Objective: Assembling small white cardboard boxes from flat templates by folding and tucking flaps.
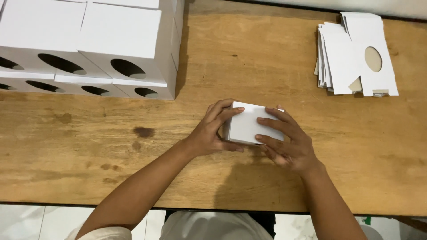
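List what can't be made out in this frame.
- Head view: the near and under sides of the small white box, covered by the left hand and right hand.
- Stacked white boxes: cut off by the top and left edges.
- Pile of flat cut-outs: lower sheets hidden by the top one.

The small white matt cardboard box (251, 124) is looking smooth; the brown wooden tabletop (249, 53) is showing stained, worn grain; far-right flat white cardboard blanks (344, 58) and far-left stacked white cardboard boxes (120, 40) are appearing matt.
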